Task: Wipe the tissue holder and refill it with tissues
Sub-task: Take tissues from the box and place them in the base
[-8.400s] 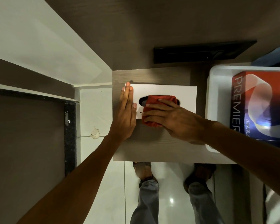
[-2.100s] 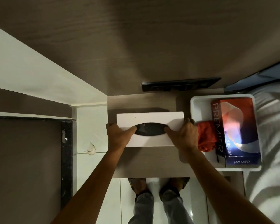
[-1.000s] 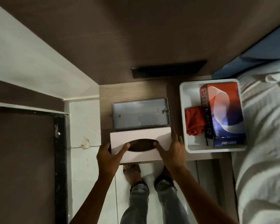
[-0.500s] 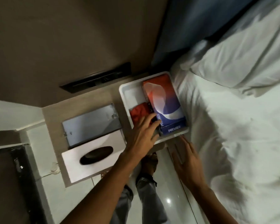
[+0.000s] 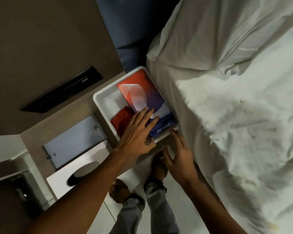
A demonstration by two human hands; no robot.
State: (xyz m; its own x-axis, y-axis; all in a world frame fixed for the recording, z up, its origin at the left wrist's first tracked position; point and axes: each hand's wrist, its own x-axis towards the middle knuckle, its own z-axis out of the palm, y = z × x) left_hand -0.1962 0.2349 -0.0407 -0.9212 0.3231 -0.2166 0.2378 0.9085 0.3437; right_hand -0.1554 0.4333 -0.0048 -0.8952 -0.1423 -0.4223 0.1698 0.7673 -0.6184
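The red, white and blue cardboard tissue pack [image 5: 147, 105] printed PREMIER is lying flat in the white plastic tray [image 5: 100, 103] on the wooden worktop [image 5: 41, 132], hard against the tray's bed-side wall, with the red cloth [image 5: 121, 119] tucked beside it. Its long axis is set diagonally in the view, running from the far left towards the near right, and its printed end is turned to the near edge. The left hand [image 5: 136, 135] is laid over the pack's near end with a spread grip, fingers flat and nothing pinched; the right hand [image 5: 178, 156] is held open below the tray's near rim, its fingertips at that rim. A one-sided lift could let the pack tip, snag the tray wall or drag the cloth out with it. The tray, seated near the worktop's edge, could be nudged off. The white rectangular holder lid [image 5: 61, 181], overhanging the near edge beside the grey holder base [image 5: 74, 142], could be swept off by the left forearm.
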